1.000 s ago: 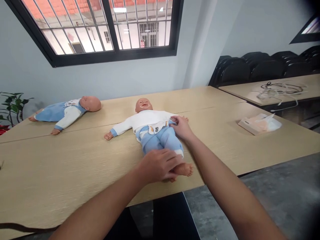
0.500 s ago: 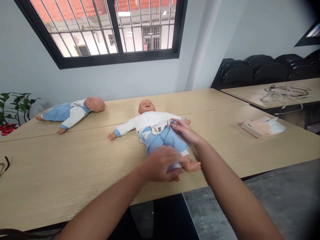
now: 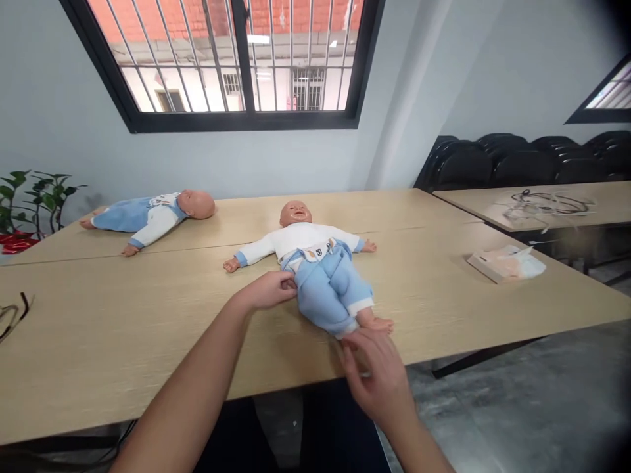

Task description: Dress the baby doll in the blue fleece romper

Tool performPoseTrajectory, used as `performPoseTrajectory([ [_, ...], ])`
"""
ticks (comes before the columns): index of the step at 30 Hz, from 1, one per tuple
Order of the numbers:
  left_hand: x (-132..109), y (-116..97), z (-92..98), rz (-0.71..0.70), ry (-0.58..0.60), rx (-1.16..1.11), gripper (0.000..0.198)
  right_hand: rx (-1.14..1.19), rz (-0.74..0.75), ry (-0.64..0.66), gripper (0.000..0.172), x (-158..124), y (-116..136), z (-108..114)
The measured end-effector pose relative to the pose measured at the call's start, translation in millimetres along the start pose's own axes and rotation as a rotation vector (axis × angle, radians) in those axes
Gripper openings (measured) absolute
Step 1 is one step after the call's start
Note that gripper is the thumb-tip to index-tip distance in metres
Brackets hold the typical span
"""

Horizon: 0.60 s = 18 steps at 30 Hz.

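the doll [image 3: 302,238] lies face up mid-table, arms spread, legs toward you, a light-blue garment [image 3: 323,292] on its lower body. your left hand [image 3: 267,290], fingers curled, rests against the garment's side at the hip; whether it pinches cloth cannot be told. your right hand [image 3: 378,369] is at the nearer leg's cuff, thumb spread from the fingers; its hold is hidden. a second doll [image 3: 123,215] lies behind, to the left.

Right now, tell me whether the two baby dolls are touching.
Apart. The head view shows tabletop plainly between the near doll and the far doll.
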State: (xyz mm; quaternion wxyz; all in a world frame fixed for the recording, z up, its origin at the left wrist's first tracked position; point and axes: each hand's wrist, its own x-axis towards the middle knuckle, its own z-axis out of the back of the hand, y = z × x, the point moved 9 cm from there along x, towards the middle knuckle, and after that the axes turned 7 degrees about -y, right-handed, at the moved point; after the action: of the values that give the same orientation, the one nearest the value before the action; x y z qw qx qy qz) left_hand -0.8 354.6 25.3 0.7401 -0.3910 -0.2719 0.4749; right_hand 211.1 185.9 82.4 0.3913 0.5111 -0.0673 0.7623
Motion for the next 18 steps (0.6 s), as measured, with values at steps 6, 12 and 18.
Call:
performPoseTrajectory([
  [6,3.4,1.1,0.4,-0.025,-0.043,-0.258,0.04,-0.103,-0.245,0.132,0.039,-27.7,-42.1,-21.2],
  [12,5.7,7.7,2.9,-0.02,-0.124,-0.532,0.046,-0.095,-0.37,0.154,0.04,-31.8,-67.1,-29.2],
  [18,5.5,11.0,-8.9,0.029,-0.015,-0.59,0.057,-0.116,-0.568,0.171,0.045,-34.8,-80.0,-23.7],
])
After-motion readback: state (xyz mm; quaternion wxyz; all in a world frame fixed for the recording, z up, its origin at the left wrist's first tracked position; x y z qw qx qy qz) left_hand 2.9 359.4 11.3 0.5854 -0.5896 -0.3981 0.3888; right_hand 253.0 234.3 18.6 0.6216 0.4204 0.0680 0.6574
